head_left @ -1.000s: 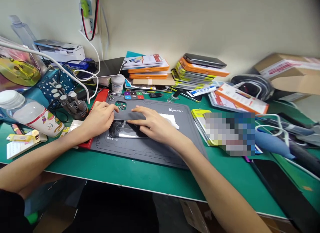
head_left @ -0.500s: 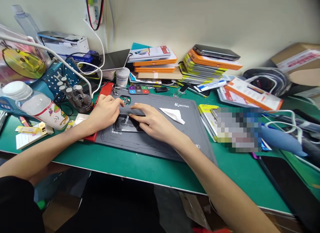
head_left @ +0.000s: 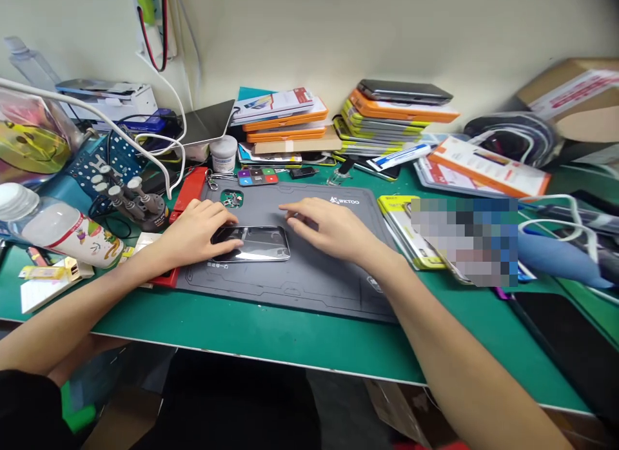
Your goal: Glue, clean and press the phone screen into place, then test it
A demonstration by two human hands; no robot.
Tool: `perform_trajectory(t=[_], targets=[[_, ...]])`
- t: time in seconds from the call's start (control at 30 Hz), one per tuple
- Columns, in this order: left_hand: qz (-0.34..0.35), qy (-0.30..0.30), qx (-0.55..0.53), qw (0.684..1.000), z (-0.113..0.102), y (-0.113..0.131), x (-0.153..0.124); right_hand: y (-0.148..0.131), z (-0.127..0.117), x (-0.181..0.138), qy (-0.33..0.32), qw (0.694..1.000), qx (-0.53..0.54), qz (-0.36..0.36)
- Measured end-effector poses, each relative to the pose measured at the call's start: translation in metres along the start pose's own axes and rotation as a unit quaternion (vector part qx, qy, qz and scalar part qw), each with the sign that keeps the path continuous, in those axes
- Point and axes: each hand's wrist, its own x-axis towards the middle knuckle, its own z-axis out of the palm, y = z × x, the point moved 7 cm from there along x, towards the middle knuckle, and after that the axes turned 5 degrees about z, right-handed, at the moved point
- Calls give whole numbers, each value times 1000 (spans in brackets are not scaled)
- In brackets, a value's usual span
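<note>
A phone (head_left: 254, 244) is laid flat on the grey mat (head_left: 309, 276), centre-left of frame. Its left end is pressed by the left hand (head_left: 196, 234), fingers loosely curled. The right hand (head_left: 333, 231) is held open w/ nothing in it, just right of the phone.

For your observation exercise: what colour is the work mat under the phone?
Dark grey, the work mat shows best in the head view, lying on the green table.

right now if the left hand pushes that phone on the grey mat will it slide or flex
The phone looks thin, flat and stiff, so flexing seems unlikely. Its glossy face may be slippery under the left hand, while the matte grey mat probably resists sliding. Its glassy face is likely fragile.
</note>
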Motion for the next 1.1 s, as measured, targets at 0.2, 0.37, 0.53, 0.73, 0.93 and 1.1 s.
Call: perform_trajectory(t=[0.2, 0.37, 0.53, 0.73, 0.93, 1.1], targets=[[41, -31, 14, 999, 2, 3, 0, -12, 6, 0, -58, 997, 20, -47], [59, -53, 14, 997, 5, 5, 0, -7, 10, 3, -45, 998, 32, -34], [63, -56, 15, 996, 6, 6, 0, -7, 16, 3, -46, 998, 33, -35], [62, -58, 13, 996, 7, 6, -1, -5, 17, 3, -63, 997, 37, -25], [71, -60, 17, 996, 10, 5, -2, -8, 16, 2, -64, 997, 30, -23], [82, -65, 0, 994, 12, 7, -2, -9, 18, 3, -44, 999, 12, 1]])
